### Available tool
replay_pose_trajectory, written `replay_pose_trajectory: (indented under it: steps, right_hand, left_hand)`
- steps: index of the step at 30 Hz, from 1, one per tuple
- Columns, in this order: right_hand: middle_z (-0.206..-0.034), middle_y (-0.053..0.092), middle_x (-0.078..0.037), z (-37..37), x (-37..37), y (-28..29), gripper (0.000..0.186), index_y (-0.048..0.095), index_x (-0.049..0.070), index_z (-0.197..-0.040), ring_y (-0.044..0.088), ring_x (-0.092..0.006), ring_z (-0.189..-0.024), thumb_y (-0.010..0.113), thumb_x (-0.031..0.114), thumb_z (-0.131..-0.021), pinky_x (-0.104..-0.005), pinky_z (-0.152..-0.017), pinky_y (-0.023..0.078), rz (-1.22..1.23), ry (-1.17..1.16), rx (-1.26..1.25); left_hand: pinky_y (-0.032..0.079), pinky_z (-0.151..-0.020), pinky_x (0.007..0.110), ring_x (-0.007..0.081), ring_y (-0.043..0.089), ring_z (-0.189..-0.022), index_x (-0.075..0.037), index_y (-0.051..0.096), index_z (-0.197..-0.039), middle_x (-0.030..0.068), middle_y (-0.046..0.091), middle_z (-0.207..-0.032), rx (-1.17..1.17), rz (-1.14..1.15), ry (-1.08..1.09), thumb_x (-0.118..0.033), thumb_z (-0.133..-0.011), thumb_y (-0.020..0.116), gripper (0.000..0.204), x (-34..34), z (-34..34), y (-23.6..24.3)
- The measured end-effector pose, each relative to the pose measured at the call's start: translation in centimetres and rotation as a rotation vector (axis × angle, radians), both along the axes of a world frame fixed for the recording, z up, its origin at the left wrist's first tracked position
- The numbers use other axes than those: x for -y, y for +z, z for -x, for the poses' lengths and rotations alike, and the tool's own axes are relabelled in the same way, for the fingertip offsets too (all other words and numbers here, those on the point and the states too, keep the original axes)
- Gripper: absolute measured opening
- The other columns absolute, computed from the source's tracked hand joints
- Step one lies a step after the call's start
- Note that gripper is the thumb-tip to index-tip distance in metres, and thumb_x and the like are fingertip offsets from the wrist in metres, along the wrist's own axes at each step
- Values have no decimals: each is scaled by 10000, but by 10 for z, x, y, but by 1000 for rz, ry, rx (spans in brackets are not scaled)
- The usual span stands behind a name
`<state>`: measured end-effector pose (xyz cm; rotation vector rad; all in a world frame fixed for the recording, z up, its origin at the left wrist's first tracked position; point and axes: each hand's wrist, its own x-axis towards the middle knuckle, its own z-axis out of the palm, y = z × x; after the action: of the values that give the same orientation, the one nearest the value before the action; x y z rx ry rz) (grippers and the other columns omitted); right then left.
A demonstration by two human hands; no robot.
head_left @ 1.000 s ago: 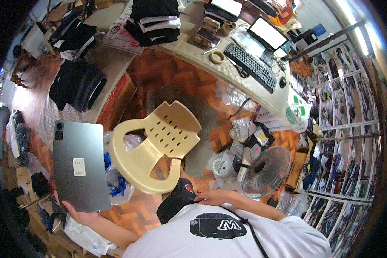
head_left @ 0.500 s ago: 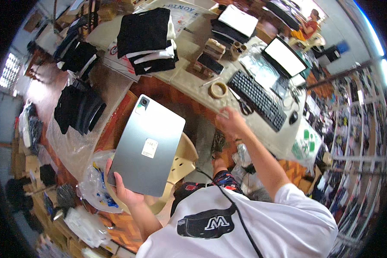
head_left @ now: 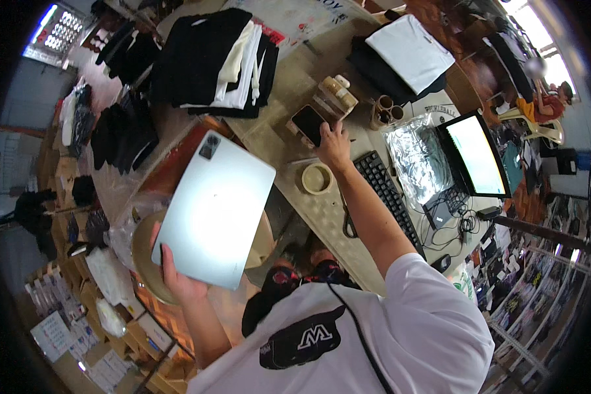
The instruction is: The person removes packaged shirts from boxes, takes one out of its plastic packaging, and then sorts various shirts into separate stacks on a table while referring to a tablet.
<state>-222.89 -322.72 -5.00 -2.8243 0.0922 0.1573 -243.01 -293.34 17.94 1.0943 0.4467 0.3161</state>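
My left hand (head_left: 180,276) grips a large silver-grey tablet (head_left: 217,210) by its lower left corner, thumb lying over the back. The tablet's camera block is at its top, and its screen faces away from me. Over the table, my right hand (head_left: 335,148) is stretched forward with its fingers slightly apart. Its fingertips are at the right edge of a black-screened smartphone (head_left: 307,125); whether they touch it I cannot tell. Near that wrist are a roll of tape (head_left: 316,178) and a black keyboard (head_left: 389,194). Dark-handled scissors (head_left: 349,223) are partly hidden by my forearm.
Folded dark and light shirts (head_left: 203,59) are stacked at the far left, and a white-topped stack (head_left: 410,52) stands at the far right. A monitor (head_left: 476,154) and mouse (head_left: 442,263) are on the right. Below the tablet is a beige plastic chair (head_left: 152,259). Someone (head_left: 553,105) sits farther off.
My right hand has moved from the table's near edge forward to the smartphone. The tablet stays in my left hand, its back now brighter with glare. The head view has turned.
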Motion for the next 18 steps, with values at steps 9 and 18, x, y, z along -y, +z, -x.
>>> replay_pose_trajectory:
  steps: [9,18]
  right_hand:
    - [-933,490,-164,2,111,58,458,498,20,-990,502,-296,-838,767,206,-668,-382,-723,437,-568,-68,371]
    - [-1069,578,-250,-195,284,65,549,537,19,-1080,518,-429,-1061,695,443,-770,-471,-884,443,303,-324,520]
  left_hand:
    - [408,-997,420,282,476,-1192,-90,408,-1345,137,475,-1309,50,-14,-100,-231,-950,460,423,60,-98,-37]
    - [395,-991,381,245,497,-1144,-27,385,-1334,145,485,-1268,11,124,-350,-165,-874,440,483,59,-203,-56]
